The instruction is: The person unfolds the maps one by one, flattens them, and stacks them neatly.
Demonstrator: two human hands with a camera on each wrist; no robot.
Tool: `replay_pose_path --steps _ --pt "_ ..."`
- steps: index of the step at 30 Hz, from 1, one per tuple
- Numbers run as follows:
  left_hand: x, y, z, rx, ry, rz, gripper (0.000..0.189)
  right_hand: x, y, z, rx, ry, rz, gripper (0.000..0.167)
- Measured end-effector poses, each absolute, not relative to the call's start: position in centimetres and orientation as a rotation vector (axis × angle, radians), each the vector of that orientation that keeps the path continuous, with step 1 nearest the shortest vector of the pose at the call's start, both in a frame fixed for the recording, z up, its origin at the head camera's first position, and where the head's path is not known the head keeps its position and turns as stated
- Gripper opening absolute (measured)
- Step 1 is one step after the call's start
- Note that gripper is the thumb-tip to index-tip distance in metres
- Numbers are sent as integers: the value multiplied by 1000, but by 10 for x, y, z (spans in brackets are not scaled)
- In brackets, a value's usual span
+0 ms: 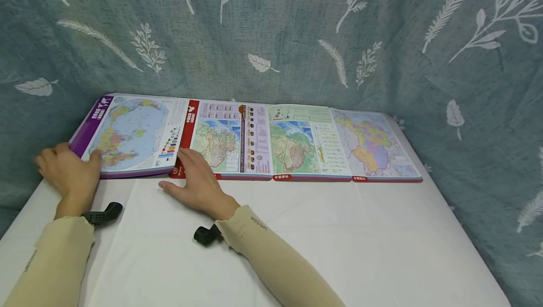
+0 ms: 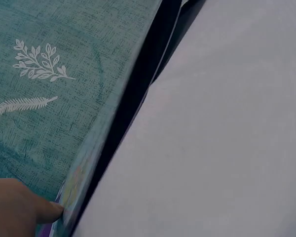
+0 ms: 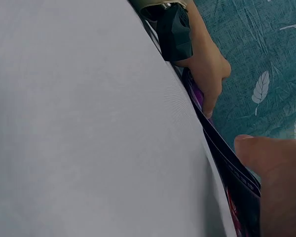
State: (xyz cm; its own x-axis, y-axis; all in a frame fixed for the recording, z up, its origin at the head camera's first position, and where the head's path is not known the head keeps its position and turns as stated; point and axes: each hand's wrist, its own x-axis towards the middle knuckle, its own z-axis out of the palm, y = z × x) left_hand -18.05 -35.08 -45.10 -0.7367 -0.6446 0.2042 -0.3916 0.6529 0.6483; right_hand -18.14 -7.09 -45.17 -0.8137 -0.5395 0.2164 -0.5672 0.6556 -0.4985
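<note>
A purple-edged world map [image 1: 137,132], made of stiff panels, lies at the left end of the table. My left hand [image 1: 69,172] grips its near left corner, thumb on top and fingers past the outer edge. The left wrist view shows that thumb [image 2: 44,210] against the map's edge. At the near right corner, my right hand [image 1: 201,184] touches the side with straight fingertips, its thumb spread apart over the tablecloth. Right of it, a red-edged map of China [image 1: 216,144] stretches out in several panels, its red left strip partly covered by the world map.
The panels end at a political map [image 1: 373,144] on the right. A white cloth [image 1: 382,241] covers the table. Behind stands a teal curtain [image 1: 288,33] with white leaf prints. Black wrist devices [image 1: 103,215] sit on both wrists, beside beige sleeves [image 1: 275,250].
</note>
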Motion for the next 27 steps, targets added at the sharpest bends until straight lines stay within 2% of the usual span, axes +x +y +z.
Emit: replay_pose_path --steps 17,27 --pt "-179 -340 -453 748 -2446 -933 67 -173 -52 -457 801 -2772 949 92" --pt "-179 -332 -452 720 -2401 -1012 57 -171 -39 -460 741 -2746 975 98"
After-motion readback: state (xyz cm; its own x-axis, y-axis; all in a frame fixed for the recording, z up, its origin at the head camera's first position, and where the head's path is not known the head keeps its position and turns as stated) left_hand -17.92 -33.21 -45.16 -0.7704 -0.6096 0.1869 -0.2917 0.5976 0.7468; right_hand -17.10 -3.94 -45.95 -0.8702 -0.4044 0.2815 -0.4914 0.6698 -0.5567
